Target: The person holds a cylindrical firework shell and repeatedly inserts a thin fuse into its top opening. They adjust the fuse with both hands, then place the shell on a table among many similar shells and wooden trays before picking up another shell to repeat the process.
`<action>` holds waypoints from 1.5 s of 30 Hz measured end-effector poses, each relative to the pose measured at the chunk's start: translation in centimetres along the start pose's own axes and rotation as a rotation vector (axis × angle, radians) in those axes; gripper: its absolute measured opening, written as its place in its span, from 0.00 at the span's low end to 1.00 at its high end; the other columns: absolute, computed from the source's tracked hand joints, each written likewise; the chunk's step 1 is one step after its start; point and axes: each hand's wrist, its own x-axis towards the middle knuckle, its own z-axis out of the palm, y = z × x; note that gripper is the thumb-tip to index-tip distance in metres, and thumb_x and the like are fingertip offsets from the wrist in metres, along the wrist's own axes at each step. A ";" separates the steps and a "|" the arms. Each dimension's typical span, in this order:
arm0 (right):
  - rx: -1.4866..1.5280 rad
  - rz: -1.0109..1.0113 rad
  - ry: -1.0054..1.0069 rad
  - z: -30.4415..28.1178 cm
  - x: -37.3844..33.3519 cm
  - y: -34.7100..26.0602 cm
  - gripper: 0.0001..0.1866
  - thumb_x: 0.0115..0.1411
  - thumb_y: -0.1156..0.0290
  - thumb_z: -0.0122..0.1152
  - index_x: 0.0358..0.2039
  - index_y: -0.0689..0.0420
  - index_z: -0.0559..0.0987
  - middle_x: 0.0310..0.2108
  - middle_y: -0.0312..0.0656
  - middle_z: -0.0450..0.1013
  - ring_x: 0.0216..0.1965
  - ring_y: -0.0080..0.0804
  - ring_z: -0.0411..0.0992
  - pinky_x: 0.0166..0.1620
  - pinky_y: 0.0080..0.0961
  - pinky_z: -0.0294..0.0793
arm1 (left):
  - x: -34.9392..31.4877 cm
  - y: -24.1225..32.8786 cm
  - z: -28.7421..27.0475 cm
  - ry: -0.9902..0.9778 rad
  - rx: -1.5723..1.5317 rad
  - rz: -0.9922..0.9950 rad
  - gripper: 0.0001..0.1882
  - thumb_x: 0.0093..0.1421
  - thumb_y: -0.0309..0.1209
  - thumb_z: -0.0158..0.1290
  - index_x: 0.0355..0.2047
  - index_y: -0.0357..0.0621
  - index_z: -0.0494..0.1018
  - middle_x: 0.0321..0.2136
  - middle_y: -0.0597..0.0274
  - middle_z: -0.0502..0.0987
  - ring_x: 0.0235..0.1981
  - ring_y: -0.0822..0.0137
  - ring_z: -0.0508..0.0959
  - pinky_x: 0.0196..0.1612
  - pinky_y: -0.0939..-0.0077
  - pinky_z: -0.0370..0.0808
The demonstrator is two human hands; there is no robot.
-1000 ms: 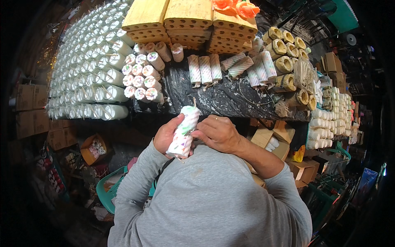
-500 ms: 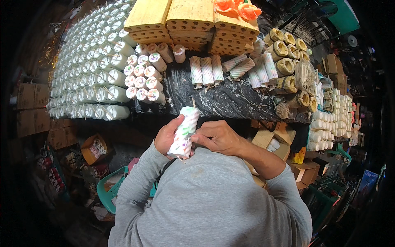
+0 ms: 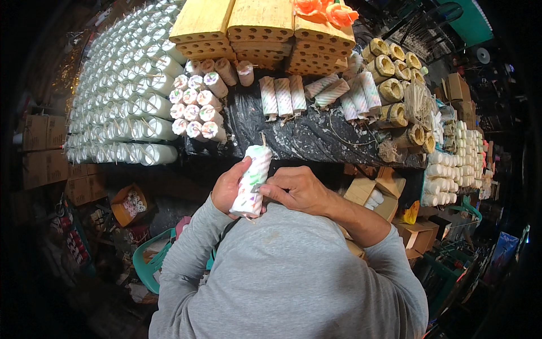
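A thick white pillar candle with spiral ridges and green and purple flecks leans upright in front of my chest, its wick at the far end. My left hand is wrapped round its left side. From the right, my right hand pinches a small greyish piece, perhaps a blade, against the candle's ridges; most of that piece is hidden by the fingers. Beyond my hands, several similar spiral candles lie on a black-covered table.
Rows of white glass-like cylinders with wicks fill the table's left. Flecked candles are stacked beside them. Wooden moulds with holes stand behind; bamboo-like tubes lie at right. Below are an open cardboard box and a green chair.
The candle has turned slightly in my left hand, so the green at its top shows less. Both hands stay nearly in the same place.
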 end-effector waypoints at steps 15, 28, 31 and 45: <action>-0.211 -0.276 0.089 0.3 0.3 0.8 0.14 0.68 0.61 0.72 0.32 0.58 0.85 0.26 0.43 0.76 0.27 0.42 0.77 0.31 0.39 0.77 | 1.0 -0.6 -2.5 -0.157 -0.133 -0.054 0.33 0.79 0.56 0.41 0.63 0.38 0.72 0.38 0.48 0.85 0.27 0.54 0.87 0.27 0.57 0.89; 0.063 -0.020 -0.195 -1.3 0.7 -0.9 0.14 0.73 0.62 0.68 0.34 0.57 0.90 0.26 0.46 0.80 0.26 0.43 0.79 0.33 0.38 0.78 | 0.0 -0.4 -0.6 -0.012 -0.033 -0.005 0.33 0.79 0.56 0.42 0.56 0.34 0.75 0.32 0.46 0.84 0.22 0.51 0.85 0.21 0.61 0.85; 0.080 0.021 -0.192 -1.1 0.8 -1.1 0.13 0.73 0.61 0.68 0.37 0.56 0.92 0.27 0.47 0.82 0.27 0.42 0.80 0.33 0.37 0.78 | 0.2 -0.4 -0.8 -0.042 -0.064 0.002 0.32 0.79 0.56 0.41 0.59 0.36 0.74 0.34 0.47 0.84 0.23 0.53 0.86 0.23 0.60 0.87; -0.210 -0.236 -0.049 0.1 0.4 0.0 0.10 0.68 0.64 0.74 0.36 0.58 0.87 0.26 0.43 0.78 0.27 0.39 0.78 0.30 0.36 0.78 | 0.3 -0.9 -1.2 -0.088 -0.203 0.004 0.32 0.80 0.55 0.41 0.62 0.38 0.73 0.35 0.47 0.86 0.24 0.54 0.87 0.22 0.63 0.87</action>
